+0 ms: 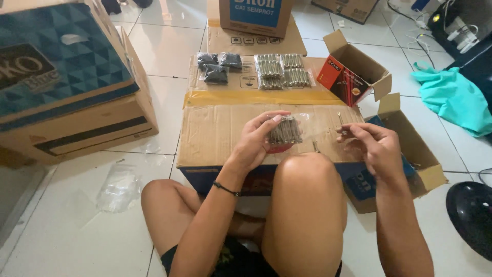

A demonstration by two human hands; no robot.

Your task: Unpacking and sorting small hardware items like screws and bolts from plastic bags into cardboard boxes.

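Note:
My left hand [259, 138] holds a small clear plastic bag of metal screws [285, 131] above a cardboard box top [215, 133]. My right hand [371, 146] pinches a single long metal screw [340, 119] upright, just right of the bag. One loose screw [316, 146] lies on the cardboard between my hands. Further back on the same cardboard lie several filled bags of screws [282, 72] and three bags of black parts [218, 66].
An open orange and black carton [353, 74] stands at the back right. A big cardboard box with a blue top [66, 87] sits at the left. A teal cloth [451, 95] lies on the white tiles at right. Empty plastic bags [118, 187] lie near my left knee.

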